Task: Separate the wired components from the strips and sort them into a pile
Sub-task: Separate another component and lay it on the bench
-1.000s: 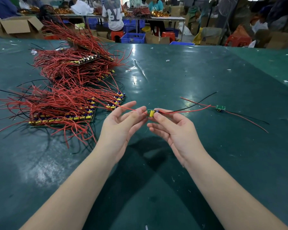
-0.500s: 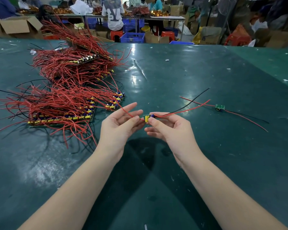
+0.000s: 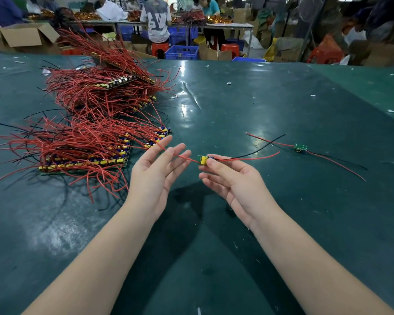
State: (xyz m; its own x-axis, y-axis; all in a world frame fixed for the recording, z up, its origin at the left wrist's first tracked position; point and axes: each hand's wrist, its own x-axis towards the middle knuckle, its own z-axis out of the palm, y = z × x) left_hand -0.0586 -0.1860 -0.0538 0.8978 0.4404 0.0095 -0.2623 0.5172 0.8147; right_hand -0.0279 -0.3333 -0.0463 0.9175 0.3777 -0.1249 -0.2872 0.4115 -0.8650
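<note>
Right hand [image 3: 234,180] pinches a small wired component [image 3: 204,159] between thumb and forefinger – green board with a yellow part on it, held just above the green table [image 3: 271,110], roughly centre of view. Remaining right fingers are loosely curled beneath it, holding nothing else.

Left hand [image 3: 156,171] sits just left of the component, palm turned inward, fingers straight and slightly spread, gripping nothing. One red lead [image 3: 178,155] from the component runs left across the left fingertips; cannot tell whether it actually touches them. A second red lead and a black lead [image 3: 259,148] trail off to the right of the right hand, above the table.

A separated component [image 3: 300,147] – small green board with red and black wires – lies alone on the table to the right, well apart from both hands.

The stack of unseparated strips [image 3: 84,162] lies on the left side of the table: rows of yellow and blue parts on boards, buried under a mass of red wires [image 3: 89,133] with a few black ones. A second heap [image 3: 105,87] sits farther back on the left, one strip propped up at a tilt.

Background: people at other benches, blue crates [image 3: 182,52], red stools [image 3: 160,48], an open cardboard box [image 3: 24,37] at the far left.
</note>
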